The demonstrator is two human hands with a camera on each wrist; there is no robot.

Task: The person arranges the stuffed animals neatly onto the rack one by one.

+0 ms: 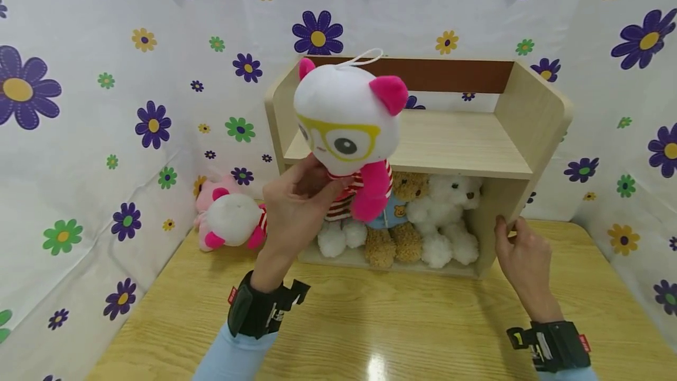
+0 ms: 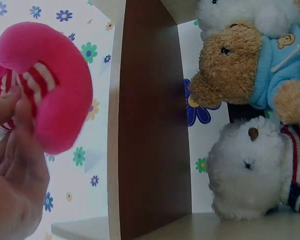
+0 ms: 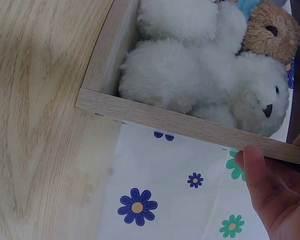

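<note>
Counted one panda plush, raised in front of one shelf, pinched in the fingers of the left hand. Noted right hand, fingers gripping the shelf's side. Found three plush toys in the lower compartment, two others on the table.

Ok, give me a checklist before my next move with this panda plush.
1. Left hand holding the panda plush: ok, it pinches the striped body.
2. Right hand on the side panel: ok, it grips the front edge.
3. Spare room in the lower compartment: not ok, three plush toys sit side by side.
4. Upper shelf free at left: cannot tell, the panda plush hides most of that end.
5. Second panda upright: not ok, it lies on the table.
</note>
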